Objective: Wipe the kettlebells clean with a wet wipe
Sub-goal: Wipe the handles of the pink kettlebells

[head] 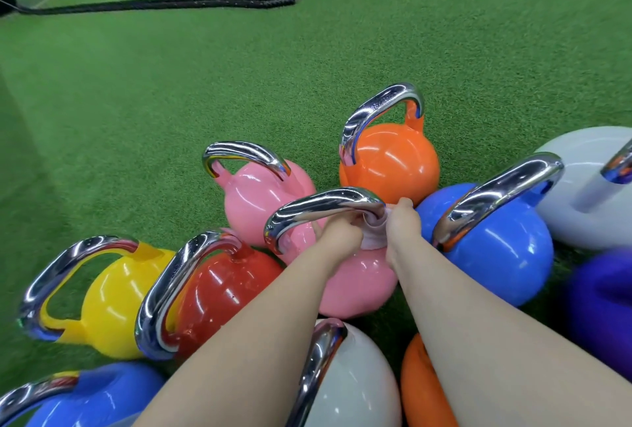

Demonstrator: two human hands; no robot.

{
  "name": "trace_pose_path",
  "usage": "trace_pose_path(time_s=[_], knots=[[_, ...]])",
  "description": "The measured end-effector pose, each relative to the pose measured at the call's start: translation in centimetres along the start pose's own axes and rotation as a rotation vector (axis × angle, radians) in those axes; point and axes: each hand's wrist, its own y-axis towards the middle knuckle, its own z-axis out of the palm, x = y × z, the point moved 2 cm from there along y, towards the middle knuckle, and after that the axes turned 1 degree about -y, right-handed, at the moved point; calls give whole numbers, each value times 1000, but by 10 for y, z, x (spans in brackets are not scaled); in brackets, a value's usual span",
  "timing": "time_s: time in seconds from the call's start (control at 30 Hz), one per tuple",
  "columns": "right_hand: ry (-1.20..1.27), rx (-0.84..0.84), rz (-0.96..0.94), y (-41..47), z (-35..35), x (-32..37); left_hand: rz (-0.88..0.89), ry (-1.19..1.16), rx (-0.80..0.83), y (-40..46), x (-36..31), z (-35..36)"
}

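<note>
Several coloured kettlebells with chrome handles stand on green turf. A pink kettlebell [359, 281] sits in the middle, and its chrome handle [307, 211] arches over my hands. A pale wet wipe [374, 231] is wrapped around the right end of that handle. My left hand [342, 233] grips the wipe from under the handle. My right hand [403, 221] pinches the wipe from the right side. A second pink kettlebell [260, 197] stands just behind.
Around the pink one stand an orange kettlebell [393, 160], a blue one [496, 249], a red one [219, 290], a yellow one [113, 300], grey ones [355, 378] and a purple one [605, 307]. A black battle rope [164, 4] lies far across the turf [171, 102].
</note>
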Motion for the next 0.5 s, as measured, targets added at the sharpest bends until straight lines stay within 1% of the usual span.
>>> trace_pose_path(time_s=[0.07, 0.1, 0.23, 0.33, 0.4, 0.5], knots=[[18, 14, -20, 3, -3, 1, 27, -228, -6, -10, -2, -1], [23, 25, -54, 0, -3, 4, 40, -299, -12, -15, -3, -3], [47, 121, -128, -10, -1, 14, 99, -513, -3, -26, 6, -2], [22, 144, -227, -9, 6, 20, 84, -656, -7, -32, 10, -3], [-96, 186, -317, -17, 15, 31, 55, -825, -17, -38, 10, -5], [-492, 337, -492, -37, 28, 48, -57, -1143, 36, -50, 9, -8]])
